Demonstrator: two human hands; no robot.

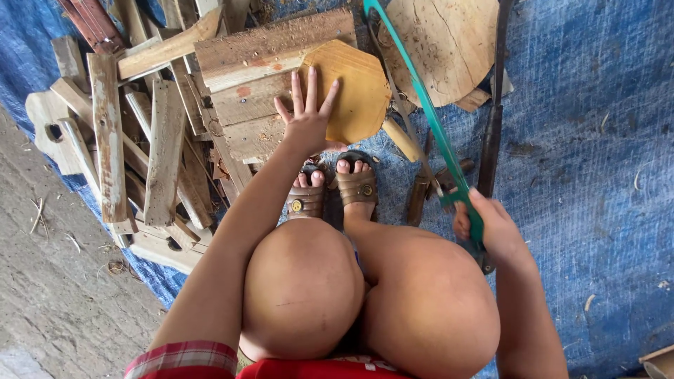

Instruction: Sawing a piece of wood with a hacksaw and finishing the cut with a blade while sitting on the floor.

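Red plaid sleeve [184, 356] — brown buckled sandals [331, 191] — bare knees.

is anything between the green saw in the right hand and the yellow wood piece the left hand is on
Nothing visible blocks it. The left hand lies flat on the octagonal yellow wood piece, and the green-framed saw gripped by the right hand runs just beside that piece's right edge, over the blue tarp.

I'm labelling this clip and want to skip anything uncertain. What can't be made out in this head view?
- Far end of the green saw: cut off by the top edge.
- Its handle: wrapped by the right hand.
- Yellow wooden piece: left hand covers its near-left part.
- Tools by the feet: partly behind the saw frame, kind unclear.
- Wood pile: runs past the top edge.
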